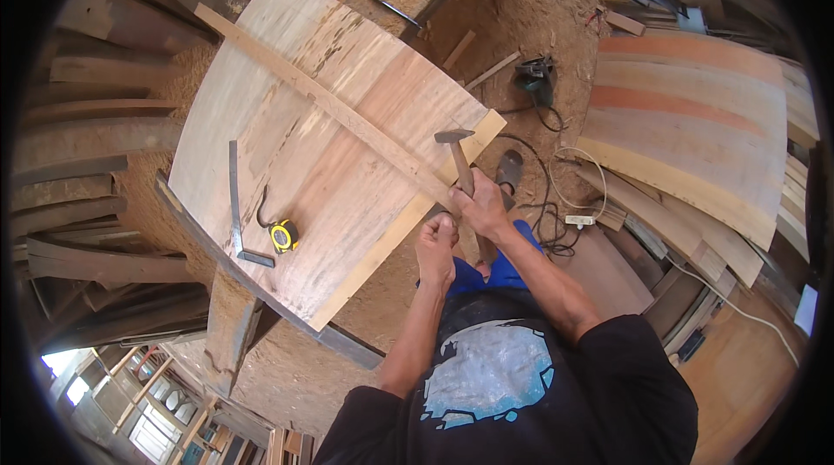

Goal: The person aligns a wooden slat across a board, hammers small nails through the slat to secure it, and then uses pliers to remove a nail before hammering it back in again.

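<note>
My right hand point(483, 204) is wrapped tight around a hammer point(460, 161), lifted above the wooden strip point(347, 113) on the big board point(321, 152). My left hand point(436, 248) pinches something tiny at the strip's end; I cannot tell what. I think I am nailing. Next I must hit straight.

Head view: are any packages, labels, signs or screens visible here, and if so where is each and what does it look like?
No packages, signs or screens are in view.
Tape measure: lies on the wooden panel beside a metal square; its yellow and black case has a round face label, too small to make out.
Shirt print: on the person's black shirt at bottom centre; a ragged light blue and grey patch.
</note>
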A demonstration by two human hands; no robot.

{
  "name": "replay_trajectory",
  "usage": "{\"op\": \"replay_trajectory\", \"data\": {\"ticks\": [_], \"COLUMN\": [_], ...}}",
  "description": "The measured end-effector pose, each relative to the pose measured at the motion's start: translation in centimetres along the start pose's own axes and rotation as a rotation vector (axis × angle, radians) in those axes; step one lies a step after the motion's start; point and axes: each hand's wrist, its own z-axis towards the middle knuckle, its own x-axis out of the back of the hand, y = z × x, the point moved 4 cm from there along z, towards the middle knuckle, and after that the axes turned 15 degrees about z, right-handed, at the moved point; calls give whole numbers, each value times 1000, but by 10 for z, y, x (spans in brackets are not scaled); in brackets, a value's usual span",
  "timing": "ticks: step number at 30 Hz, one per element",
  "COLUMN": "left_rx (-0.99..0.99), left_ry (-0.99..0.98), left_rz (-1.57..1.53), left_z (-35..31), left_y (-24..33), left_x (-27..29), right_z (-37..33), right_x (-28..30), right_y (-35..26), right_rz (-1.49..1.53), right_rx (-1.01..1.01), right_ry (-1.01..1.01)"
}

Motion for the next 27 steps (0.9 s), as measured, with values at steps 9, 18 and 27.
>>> {"op": "replay_trajectory", "data": {"ticks": [9, 18, 27], "left_rx": [165, 127, 107], "left_ry": [7, -4, -18], "left_rz": [-511, -516, -485], "left_z": [23, 28, 27], "left_y": [0, -5, 0], "left_x": [-17, -18, -19], "right_z": [-1, 3, 6], "right_x": [1, 3, 3], "right_y": [-8, -2, 2], "right_rz": [-17, -12, 50], "right_rx": [-15, -36, -32], "right_ry": [-37, -54, -65]}}
